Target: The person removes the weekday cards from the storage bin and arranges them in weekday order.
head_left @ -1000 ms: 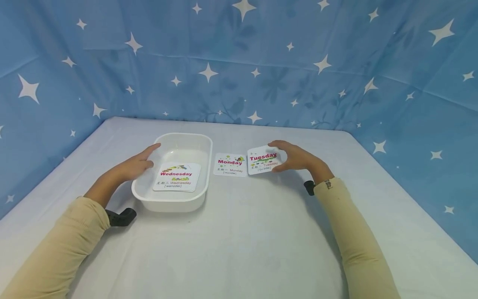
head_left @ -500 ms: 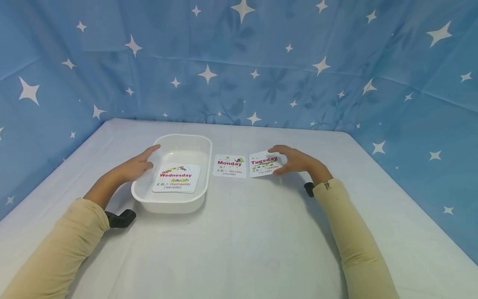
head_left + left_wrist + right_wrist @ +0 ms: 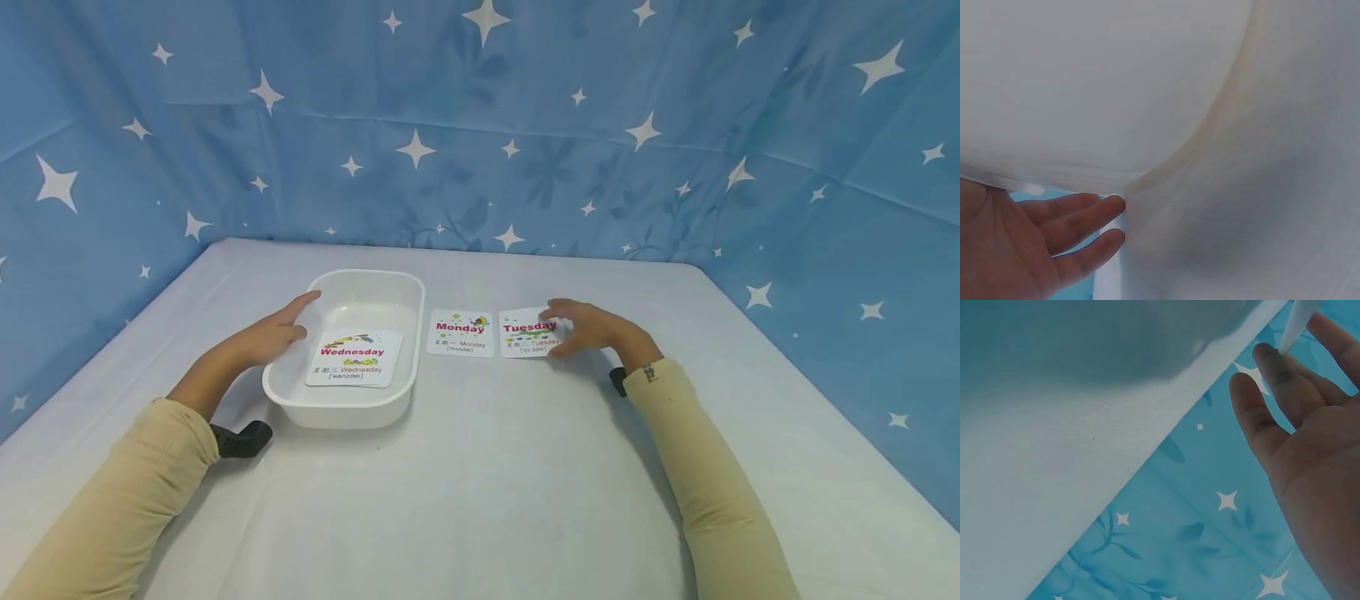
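Note:
A white plastic tray (image 3: 341, 408) stands left of centre, with a small stack of cards in it, the Wednesday card (image 3: 352, 358) on top. My left hand (image 3: 266, 337) holds the tray's left rim, its thumb and index finger over the edge; the left wrist view shows other fingers under the outer side. Right of the tray the Monday card (image 3: 461, 333) lies face up. Close beside it is the Tuesday card (image 3: 525, 332), whose right side my right hand (image 3: 596, 327) holds between thumb and fingers. A white card edge shows at the fingers in the right wrist view.
A white cloth (image 3: 480, 483) covers the table. Blue star-patterned curtain (image 3: 450, 100) hangs round the back and sides. A black wrist mount (image 3: 243, 439) sticks out below the left wrist, and another black mount (image 3: 618, 381) shows by the right.
The Tuesday card has been lowered and levelled beside the Monday card. My right hand has moved slightly down and right along its edge. The left hand keeps its place on the tray.

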`<state>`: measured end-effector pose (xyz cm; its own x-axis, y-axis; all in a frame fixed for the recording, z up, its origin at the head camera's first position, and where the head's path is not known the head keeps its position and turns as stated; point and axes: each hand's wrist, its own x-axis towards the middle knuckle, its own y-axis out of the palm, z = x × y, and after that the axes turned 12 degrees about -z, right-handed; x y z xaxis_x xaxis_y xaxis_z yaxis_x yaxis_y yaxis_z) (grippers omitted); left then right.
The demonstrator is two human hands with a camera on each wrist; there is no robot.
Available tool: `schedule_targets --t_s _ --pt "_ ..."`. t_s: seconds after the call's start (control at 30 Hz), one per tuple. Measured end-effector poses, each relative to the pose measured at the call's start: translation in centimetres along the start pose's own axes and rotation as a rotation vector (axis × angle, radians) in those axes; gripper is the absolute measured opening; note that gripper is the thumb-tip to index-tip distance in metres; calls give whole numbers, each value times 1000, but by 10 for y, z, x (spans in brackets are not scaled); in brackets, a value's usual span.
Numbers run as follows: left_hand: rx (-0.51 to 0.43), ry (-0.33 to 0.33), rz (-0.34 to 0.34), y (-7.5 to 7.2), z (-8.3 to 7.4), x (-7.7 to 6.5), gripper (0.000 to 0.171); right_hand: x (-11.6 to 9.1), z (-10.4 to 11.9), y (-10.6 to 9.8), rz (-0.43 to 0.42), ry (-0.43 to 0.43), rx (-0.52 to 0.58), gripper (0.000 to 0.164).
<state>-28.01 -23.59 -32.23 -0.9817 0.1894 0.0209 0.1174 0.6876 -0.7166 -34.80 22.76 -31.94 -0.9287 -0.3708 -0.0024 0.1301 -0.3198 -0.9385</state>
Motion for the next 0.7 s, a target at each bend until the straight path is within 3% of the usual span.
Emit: schedule_targets --t_s 0.7 --pt "15 13 -8 1 2 2 66 1 2 4 59 31 -73 72"
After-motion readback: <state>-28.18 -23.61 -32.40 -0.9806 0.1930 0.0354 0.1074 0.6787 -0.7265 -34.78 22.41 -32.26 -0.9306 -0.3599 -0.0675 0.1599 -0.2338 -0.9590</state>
